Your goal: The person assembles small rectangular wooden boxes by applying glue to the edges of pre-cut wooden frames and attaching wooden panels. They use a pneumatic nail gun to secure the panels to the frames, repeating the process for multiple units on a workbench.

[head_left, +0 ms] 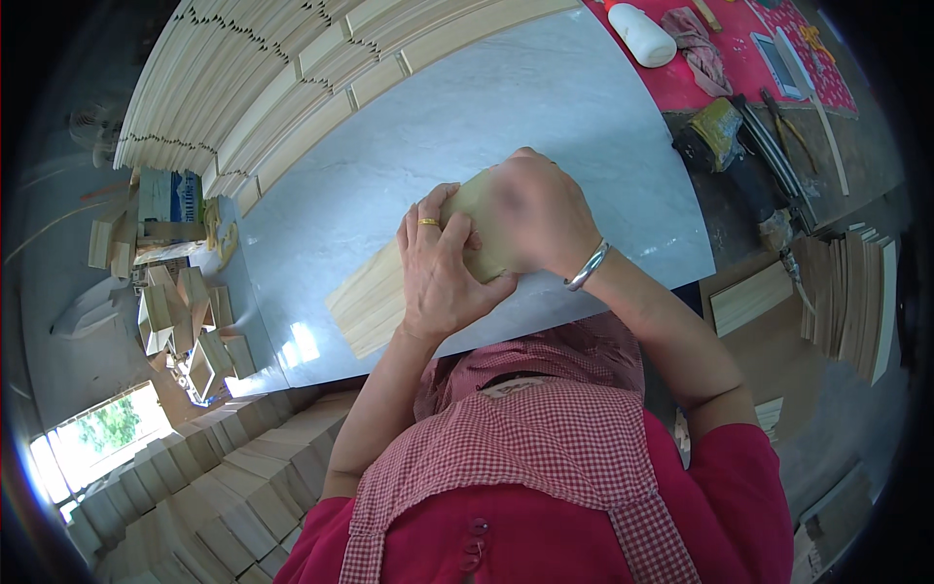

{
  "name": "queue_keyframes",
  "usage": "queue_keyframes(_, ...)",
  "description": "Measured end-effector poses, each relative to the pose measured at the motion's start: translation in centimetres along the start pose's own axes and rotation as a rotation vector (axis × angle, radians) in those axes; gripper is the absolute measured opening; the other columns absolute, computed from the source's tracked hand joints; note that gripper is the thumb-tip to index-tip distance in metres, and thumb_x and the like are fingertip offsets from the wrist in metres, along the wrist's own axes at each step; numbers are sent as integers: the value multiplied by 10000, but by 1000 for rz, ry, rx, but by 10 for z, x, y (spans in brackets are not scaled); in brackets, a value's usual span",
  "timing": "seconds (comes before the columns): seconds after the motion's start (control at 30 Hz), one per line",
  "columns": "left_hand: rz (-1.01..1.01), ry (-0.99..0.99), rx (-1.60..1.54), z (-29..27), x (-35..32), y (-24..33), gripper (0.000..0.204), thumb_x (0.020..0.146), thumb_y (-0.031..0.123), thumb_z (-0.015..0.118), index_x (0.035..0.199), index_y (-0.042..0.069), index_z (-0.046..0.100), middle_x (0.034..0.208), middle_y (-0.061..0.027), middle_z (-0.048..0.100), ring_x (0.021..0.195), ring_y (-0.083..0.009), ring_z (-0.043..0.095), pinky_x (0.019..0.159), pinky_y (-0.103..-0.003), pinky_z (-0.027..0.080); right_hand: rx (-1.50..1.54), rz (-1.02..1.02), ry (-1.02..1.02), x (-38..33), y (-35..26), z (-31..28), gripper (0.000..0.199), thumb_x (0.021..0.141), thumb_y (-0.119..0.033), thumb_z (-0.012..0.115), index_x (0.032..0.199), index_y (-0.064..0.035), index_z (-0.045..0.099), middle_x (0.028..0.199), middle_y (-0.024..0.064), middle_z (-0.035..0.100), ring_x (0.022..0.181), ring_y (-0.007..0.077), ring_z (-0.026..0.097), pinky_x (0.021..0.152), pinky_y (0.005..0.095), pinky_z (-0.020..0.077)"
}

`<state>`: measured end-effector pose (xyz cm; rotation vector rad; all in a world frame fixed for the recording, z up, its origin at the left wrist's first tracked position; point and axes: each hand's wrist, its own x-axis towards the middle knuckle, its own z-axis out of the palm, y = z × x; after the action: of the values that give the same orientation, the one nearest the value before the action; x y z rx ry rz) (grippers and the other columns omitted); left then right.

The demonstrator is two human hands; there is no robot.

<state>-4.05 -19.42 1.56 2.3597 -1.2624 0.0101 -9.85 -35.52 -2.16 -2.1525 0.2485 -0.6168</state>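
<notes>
Both my hands press on a bundle of thin pale wooden slats [375, 297] that lies on a grey marble-look tabletop [506, 107]. My left hand [443, 268], with a gold ring, grips the bundle from the near side, fingers curled over its top. My right hand [540, 214], a silver bangle on its wrist, covers the bundle's far right end. The slats' free end sticks out to the left of my hands. The covered end is hidden.
A long stack of wooden slats [263, 78] fans along the table's far left edge. Small wooden boxes [185, 321] lie left of the table and wooden blocks [214, 477] below. A white bottle [642, 34], cloth and tools sit at upper right; more slats [856, 292] stand right.
</notes>
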Motion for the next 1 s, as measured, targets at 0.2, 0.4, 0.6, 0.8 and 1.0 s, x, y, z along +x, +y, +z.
queue_keyframes(0.2, -9, -17, 4, -1, 0, 2, 482, 585, 249, 886, 849, 76, 522, 1330, -205, 503, 1167, -402, 491, 1007, -524, 370, 137, 17, -8, -2, 8, -10, 121, 891, -102, 667, 973, -13, 666, 886, 144, 632, 832, 334, 643, 769, 431, 527)
queue_keyframes(0.4, 5, -27, 34, -2, 1, 0, 506, 602, 302, 905, 849, 59, 535, 1379, -204, 492, 1175, -396, 489, 1043, -534, 363, -11, 42, -183, -43, -1, -62, 87, 842, -90, 680, 890, -29, 640, 826, 133, 631, 774, 327, 650, 690, 419, 515)
queue_keyframes(0.6, 8, -21, 46, 2, 3, 1, 526, 614, 358, 922, 820, 56, 544, 1406, -228, 513, 1176, -396, 501, 1050, -527, 371, -205, -75, -218, -51, -13, -53, 79, 841, -95, 682, 814, -37, 636, 806, 123, 625, 789, 329, 653, 704, 442, 525)
queue_keyframes(0.8, 42, 41, 28, 7, 2, 0, 507, 607, 335, 915, 806, 55, 541, 1361, -233, 555, 1167, -402, 518, 1023, -510, 393, -120, -134, -182, -50, -2, -48, 92, 817, -54, 714, 809, -20, 629, 745, 112, 588, 714, 327, 608, 660, 431, 491)
queue_keyframes(1.0, 36, 61, 21, 9, 1, 1, 501, 600, 303, 915, 799, 58, 526, 1371, -227, 551, 1181, -399, 519, 1022, -510, 404, -122, -235, -151, -54, 1, -49, 92, 801, -43, 683, 764, -28, 600, 777, 118, 604, 736, 330, 620, 692, 438, 507)
